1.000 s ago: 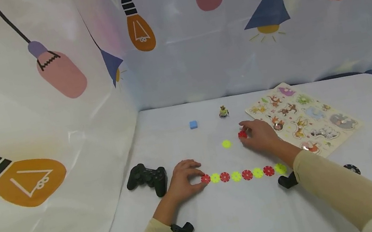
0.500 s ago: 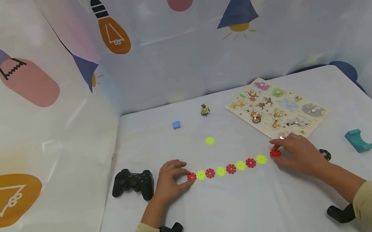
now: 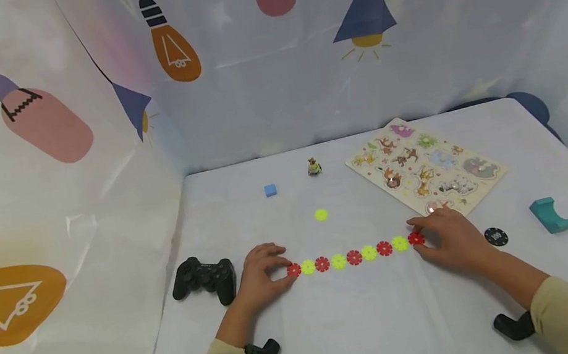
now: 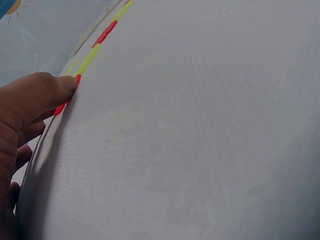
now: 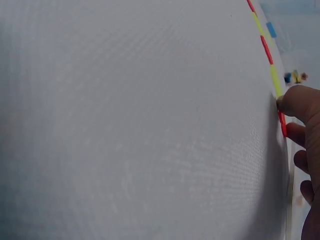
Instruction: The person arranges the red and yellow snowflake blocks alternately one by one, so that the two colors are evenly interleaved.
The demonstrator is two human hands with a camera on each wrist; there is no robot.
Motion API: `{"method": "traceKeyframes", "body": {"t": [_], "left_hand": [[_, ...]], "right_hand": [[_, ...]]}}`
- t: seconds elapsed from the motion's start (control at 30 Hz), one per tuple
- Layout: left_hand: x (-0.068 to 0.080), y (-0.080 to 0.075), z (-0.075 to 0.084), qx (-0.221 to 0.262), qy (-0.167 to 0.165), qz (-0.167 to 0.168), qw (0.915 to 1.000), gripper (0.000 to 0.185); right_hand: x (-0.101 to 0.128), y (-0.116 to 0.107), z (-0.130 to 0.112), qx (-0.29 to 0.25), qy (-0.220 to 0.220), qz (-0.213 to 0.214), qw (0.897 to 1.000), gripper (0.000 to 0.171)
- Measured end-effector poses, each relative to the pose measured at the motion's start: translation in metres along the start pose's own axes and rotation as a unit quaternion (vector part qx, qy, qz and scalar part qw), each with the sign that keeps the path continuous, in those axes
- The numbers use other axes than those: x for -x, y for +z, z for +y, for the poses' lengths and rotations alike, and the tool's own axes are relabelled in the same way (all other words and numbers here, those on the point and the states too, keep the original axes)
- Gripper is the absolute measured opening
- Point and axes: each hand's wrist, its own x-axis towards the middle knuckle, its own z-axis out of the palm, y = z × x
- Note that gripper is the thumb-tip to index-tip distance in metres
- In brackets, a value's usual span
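A row of flat notched plastic discs, red and yellow-green by turns, runs across the white table in the head view. At its left end my left hand (image 3: 260, 278) pinches a red disc (image 3: 293, 270) between thumb and fingers; the left wrist view shows the thumb (image 4: 62, 86) over that red disc (image 4: 59, 108). My right hand (image 3: 453, 239) pinches another red disc (image 3: 416, 238) at the right end, right at the edge of the last yellow-green disc (image 3: 400, 243). In the right wrist view this red disc (image 5: 283, 125) lies low at the table surface.
A single yellow-green disc (image 3: 321, 214) lies behind the row. Farther back are a blue block (image 3: 270, 190), a small figure (image 3: 313, 166) and an animal puzzle board (image 3: 455, 173). A black game controller (image 3: 202, 278) lies left; a black chip (image 3: 496, 237) and teal block (image 3: 550, 215) lie right.
My right hand has carried its red disc from behind the row to the row's right end, lastly shifting slightly left. My left hand stays on its disc. The head view has turned a little.
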Motion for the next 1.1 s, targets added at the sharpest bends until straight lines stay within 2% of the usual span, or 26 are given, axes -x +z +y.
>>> {"method": "traceKeyframes", "body": {"t": [0.23,0.33,0.4,0.5,0.63,0.73,0.87,1.1], "left_hand": [[0.002,0.000,0.003,0.001,-0.009,-0.010,0.9999,0.023],[0.000,0.002,0.005,-0.001,0.004,-0.006,1.0000,0.023],[-0.001,0.003,0.007,0.002,0.010,-0.005,0.9999,0.023],[-0.002,0.004,0.010,0.012,0.013,-0.007,0.9998,0.023],[-0.003,0.009,0.012,0.015,0.016,-0.014,0.9997,0.023],[-0.003,0.014,0.014,0.012,0.018,-0.019,0.9996,0.023],[-0.004,0.018,0.018,0.011,0.026,-0.019,0.9994,0.023],[-0.006,0.014,0.019,0.002,0.029,-0.016,0.9994,0.023]], "right_hand": [[-0.009,-0.008,-0.001,-0.012,0.004,-0.007,1.000,0.045],[-0.030,-0.013,-0.007,-0.035,0.013,-0.010,0.999,0.044],[-0.050,-0.012,-0.014,-0.057,0.023,-0.028,0.998,0.046],[-0.081,0.003,-0.029,-0.086,0.059,-0.078,0.992,0.049],[-0.117,0.033,-0.049,-0.104,0.110,-0.152,0.977,0.058],[-0.132,0.054,-0.057,-0.089,0.111,-0.185,0.972,0.063],[-0.142,0.069,-0.062,-0.074,0.097,-0.182,0.976,0.058],[-0.148,0.075,-0.066,-0.072,0.088,-0.151,0.982,0.052]]}}
